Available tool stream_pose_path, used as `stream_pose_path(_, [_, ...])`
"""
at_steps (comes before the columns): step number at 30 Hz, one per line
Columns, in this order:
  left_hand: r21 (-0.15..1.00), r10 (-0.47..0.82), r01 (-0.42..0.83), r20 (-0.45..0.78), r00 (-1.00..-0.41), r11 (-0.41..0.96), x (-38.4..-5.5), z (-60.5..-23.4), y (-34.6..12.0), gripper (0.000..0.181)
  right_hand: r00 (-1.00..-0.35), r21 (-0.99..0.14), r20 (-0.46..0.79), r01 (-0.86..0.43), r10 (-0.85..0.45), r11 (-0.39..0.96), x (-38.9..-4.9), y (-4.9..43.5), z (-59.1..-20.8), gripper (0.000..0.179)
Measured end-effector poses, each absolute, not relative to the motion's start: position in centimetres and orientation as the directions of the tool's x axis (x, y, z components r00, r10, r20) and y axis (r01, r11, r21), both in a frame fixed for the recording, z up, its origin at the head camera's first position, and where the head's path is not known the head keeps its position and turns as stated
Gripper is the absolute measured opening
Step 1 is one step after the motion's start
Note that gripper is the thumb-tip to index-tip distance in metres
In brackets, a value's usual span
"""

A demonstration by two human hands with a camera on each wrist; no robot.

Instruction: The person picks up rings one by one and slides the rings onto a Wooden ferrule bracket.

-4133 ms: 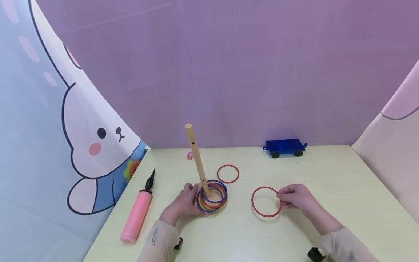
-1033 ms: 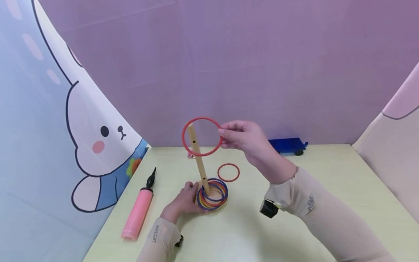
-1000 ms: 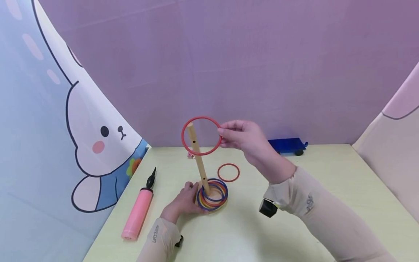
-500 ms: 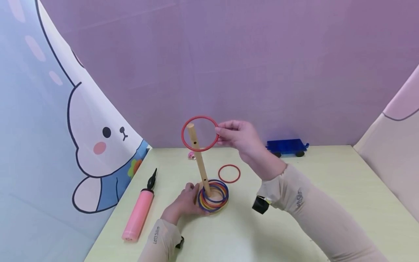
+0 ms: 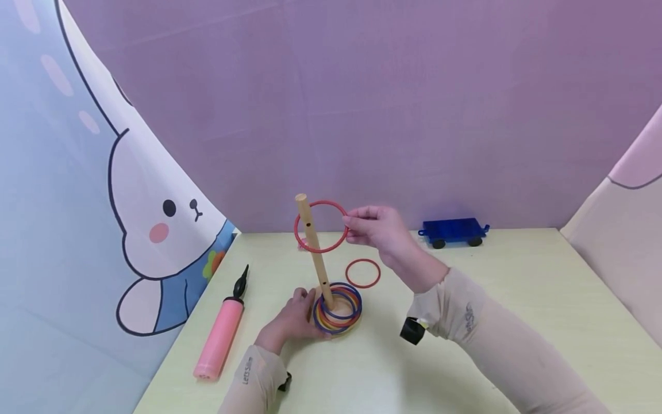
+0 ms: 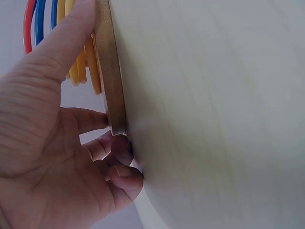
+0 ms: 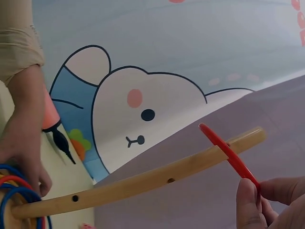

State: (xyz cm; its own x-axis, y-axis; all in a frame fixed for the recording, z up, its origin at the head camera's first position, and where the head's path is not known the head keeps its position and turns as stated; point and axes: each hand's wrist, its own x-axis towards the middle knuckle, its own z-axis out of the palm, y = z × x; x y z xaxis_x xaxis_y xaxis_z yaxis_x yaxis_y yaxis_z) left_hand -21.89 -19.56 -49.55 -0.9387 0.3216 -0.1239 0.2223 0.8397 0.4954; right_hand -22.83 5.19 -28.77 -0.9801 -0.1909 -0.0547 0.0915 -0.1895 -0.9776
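Observation:
In the head view a wooden post (image 5: 316,253) rises from a round wooden base (image 5: 357,323), leaning slightly left in the picture. Several blue, red and yellow rings (image 5: 338,332) lie around its foot. My left hand (image 5: 293,319) grips the base's left side; the left wrist view shows the thumb and fingers at the base's edge (image 6: 112,71). Between thumb and fingers, my right hand (image 5: 380,227) pinches a red ring (image 5: 331,249). That ring encircles the post a little below the top, its near side passing in front of the wood.
A second red ring (image 5: 363,286) lies on the table (image 5: 491,299) behind the base. A pink hand pump (image 5: 220,339) with a black nozzle lies at the left. Near the back edge stand a blue toy wagon (image 5: 453,231) and a small pink object (image 5: 303,245) behind the post.
My right hand has raised the red ring from low on the right to the post's top, then lowered it slightly over the tip. My left hand has stayed at the base.

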Motion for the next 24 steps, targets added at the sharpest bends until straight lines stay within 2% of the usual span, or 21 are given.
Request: stream_pose_path(24, [0.529, 0.325, 0.227, -0.099, -0.94, 0.817, -21.7, -49.5, -19.6, 0.119, -0.965, -0.972, -0.188, 0.21, -0.183, -0.109, -22.8, 5.6, -39.6, 0.022])
